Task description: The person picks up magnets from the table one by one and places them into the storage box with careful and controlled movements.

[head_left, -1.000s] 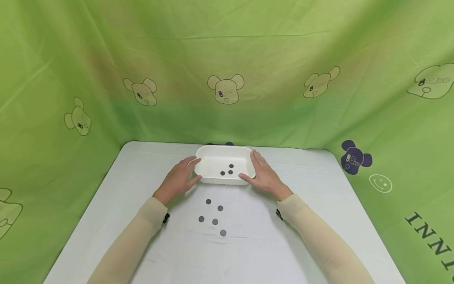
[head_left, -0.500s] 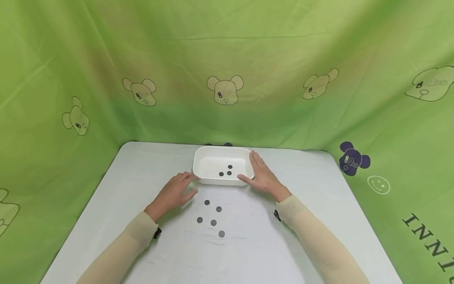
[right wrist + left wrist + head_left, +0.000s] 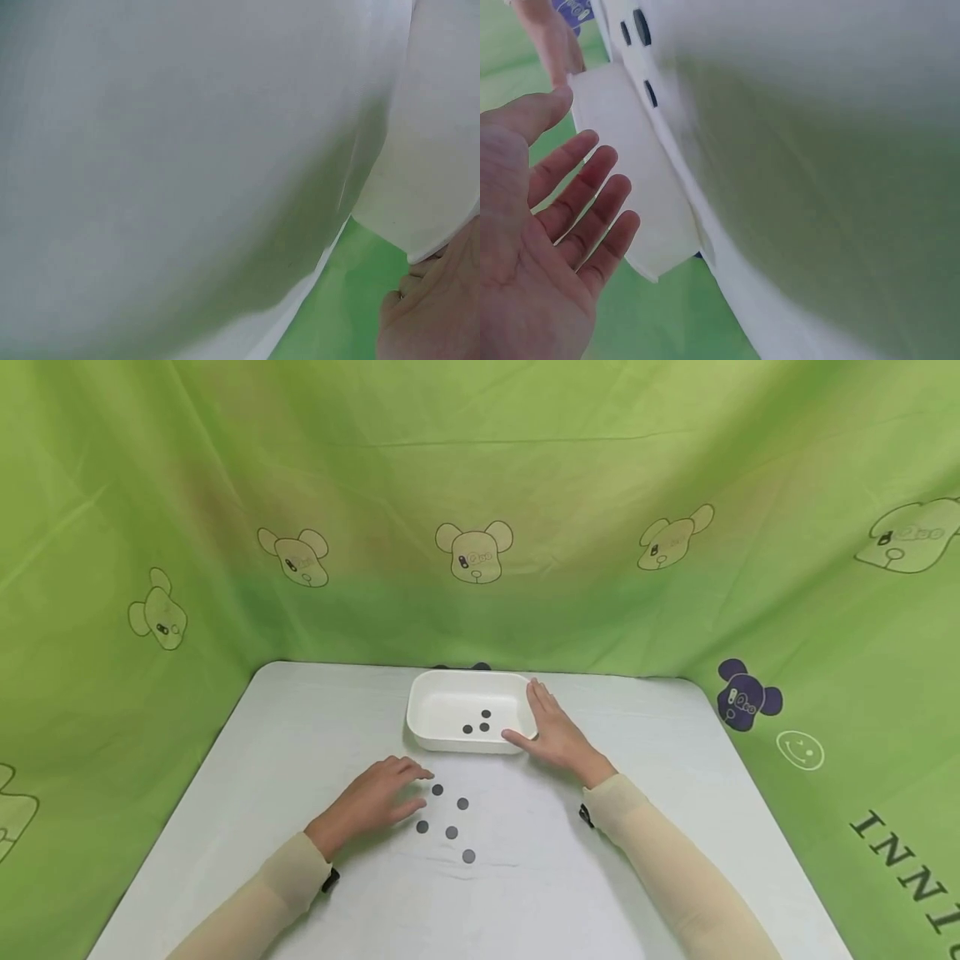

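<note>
A white rectangular tray (image 3: 450,747) stands near the far edge of the table, with 3 dark round discs (image 3: 484,727) on its floor. My right hand (image 3: 558,735) holds the tray's right end, thumb over the near rim and fingers along the side. In the right wrist view its fingers (image 3: 420,281) meet the tray's edge. Several more grey discs (image 3: 452,832) lie loose in front of the tray. My left hand (image 3: 378,797) is beside them with fingers spread and nothing held, its fingertips close to the farthest disc (image 3: 438,790). The left wrist view shows its palm and loosely extended fingers.
A white cloth covers the table (image 3: 600,877). Green curtains (image 3: 480,460) printed with bear heads hang behind it and on both sides. The tray stands close to the back curtain.
My left hand has let go of the tray's left end and moved toward me to the loose discs. The right hand stays on the tray.
</note>
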A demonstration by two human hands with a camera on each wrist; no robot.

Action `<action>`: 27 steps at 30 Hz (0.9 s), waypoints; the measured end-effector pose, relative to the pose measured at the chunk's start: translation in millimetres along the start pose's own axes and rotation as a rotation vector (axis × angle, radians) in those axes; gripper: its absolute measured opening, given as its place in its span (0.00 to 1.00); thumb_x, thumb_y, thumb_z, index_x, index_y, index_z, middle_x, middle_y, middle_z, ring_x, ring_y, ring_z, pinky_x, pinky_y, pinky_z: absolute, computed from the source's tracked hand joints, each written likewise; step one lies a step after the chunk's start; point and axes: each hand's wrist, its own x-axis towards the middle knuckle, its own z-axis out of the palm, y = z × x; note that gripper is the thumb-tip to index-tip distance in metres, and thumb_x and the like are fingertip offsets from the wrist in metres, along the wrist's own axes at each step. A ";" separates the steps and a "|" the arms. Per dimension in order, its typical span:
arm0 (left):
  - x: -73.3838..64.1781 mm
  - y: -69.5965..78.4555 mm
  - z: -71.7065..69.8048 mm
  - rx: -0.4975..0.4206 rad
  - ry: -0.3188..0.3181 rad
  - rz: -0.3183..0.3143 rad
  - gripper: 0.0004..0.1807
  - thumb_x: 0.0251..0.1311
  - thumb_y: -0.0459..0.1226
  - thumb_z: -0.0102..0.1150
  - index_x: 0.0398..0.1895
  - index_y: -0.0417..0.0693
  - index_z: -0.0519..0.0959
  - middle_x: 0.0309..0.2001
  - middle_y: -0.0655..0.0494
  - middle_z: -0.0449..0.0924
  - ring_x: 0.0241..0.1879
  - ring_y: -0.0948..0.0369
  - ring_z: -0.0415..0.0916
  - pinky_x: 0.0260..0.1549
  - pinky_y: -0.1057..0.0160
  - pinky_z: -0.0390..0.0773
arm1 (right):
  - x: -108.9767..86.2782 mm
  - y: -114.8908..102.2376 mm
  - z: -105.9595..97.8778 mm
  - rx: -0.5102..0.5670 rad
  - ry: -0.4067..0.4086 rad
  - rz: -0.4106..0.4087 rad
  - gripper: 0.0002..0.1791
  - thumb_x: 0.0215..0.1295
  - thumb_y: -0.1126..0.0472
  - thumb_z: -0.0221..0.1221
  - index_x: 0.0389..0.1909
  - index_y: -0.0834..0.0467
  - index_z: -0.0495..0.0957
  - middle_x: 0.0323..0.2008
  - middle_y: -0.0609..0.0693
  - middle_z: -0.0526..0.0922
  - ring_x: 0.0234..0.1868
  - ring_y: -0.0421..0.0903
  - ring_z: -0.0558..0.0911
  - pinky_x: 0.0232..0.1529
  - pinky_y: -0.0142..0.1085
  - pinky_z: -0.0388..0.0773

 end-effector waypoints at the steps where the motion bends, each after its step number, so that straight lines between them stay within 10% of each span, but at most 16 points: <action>1: -1.6 0.8 0.9 0.010 -0.004 0.006 0.21 0.70 0.44 0.71 0.63 0.52 0.84 0.56 0.57 0.84 0.55 0.55 0.80 0.58 0.51 0.80 | 0.0 -0.4 -0.1 0.003 -0.001 0.000 0.66 0.72 0.23 0.53 0.86 0.64 0.34 0.87 0.58 0.33 0.87 0.59 0.39 0.85 0.52 0.41; 27: -20.9 4.1 13.3 0.006 -0.100 0.108 0.16 0.63 0.42 0.77 0.53 0.56 0.87 0.50 0.64 0.82 0.50 0.61 0.78 0.56 0.59 0.79 | 0.2 1.5 1.6 -0.004 0.012 -0.011 0.65 0.73 0.25 0.55 0.86 0.64 0.35 0.87 0.59 0.34 0.87 0.62 0.40 0.85 0.55 0.43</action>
